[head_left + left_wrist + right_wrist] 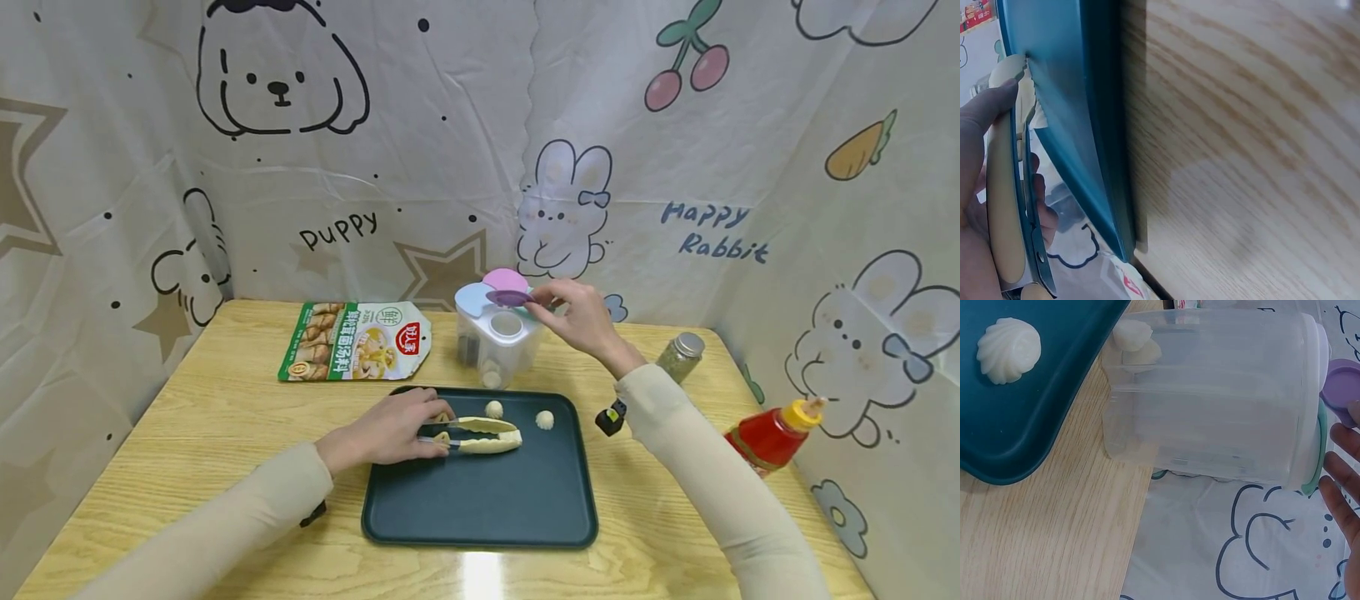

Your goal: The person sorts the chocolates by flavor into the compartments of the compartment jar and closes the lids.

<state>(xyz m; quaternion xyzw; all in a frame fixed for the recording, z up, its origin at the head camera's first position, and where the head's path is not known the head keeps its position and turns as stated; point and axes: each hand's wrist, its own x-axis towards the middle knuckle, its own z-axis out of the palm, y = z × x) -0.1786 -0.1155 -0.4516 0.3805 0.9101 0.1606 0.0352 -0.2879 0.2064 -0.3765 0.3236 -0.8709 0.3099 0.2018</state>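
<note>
My left hand (397, 425) grips a pair of cream-tipped kitchen tongs (487, 447) low over the dark teal tray (480, 508). Between the tong tips shows a pale ridged piece (1039, 117), mostly hidden by them. Two small pleated buns (544, 420) sit on the tray's far side. Behind it stands a clear lidded container (517, 358) with pale buns (1132, 335) at its bottom. With thumb and fingers my right hand (577, 312) pinches the raised purple flap lid (1341, 384), and a round opening (506, 323) shows in the top. Blue and pink lids beside it are down.
A green and white food packet (356, 342) lies at the back left. On the right are a small glass spice jar (681, 357) and a red squeeze bottle with a yellow cap (772, 437). A patterned curtain (450, 167) hangs behind the wooden table (225, 400).
</note>
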